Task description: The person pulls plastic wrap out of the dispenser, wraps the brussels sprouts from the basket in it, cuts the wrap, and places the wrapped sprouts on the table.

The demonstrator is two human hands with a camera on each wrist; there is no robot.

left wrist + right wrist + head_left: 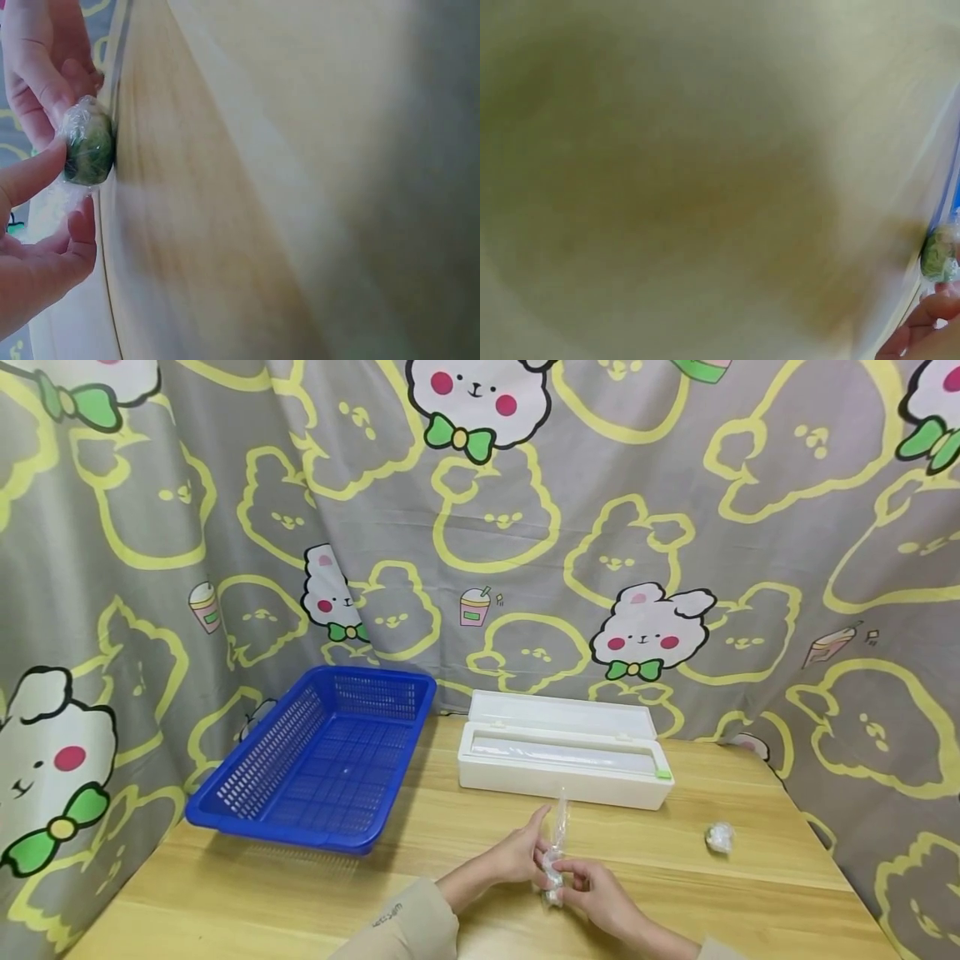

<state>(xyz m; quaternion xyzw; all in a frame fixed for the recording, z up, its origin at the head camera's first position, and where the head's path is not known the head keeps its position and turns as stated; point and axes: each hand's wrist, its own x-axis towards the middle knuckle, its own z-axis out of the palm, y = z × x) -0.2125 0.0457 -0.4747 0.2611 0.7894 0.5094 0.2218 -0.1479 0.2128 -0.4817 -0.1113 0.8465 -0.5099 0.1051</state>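
Between both hands, low over the table, is a small rounded green item (91,154) wrapped in clear cling film, its exact kind blurred by the wrap. My left hand (516,857) pinches it from the left, thumb on one side and fingers on the other. From the right, my right hand (606,900) holds its near end with thumb and fingertips. A twisted tail of cling film (561,822) sticks out away from me past the left fingers. In the right wrist view, the wrapped green item (937,256) shows only at the right edge, above some fingers.
A white cling film dispenser box (562,783) stands behind the hands, lid raised, with a roll inside and a green slider at its right end. A blue plastic basket (405,760) sits at the left. Another small film-wrapped bundle (720,837) lies at the right. A patterned curtain (517,610) surrounds the table.
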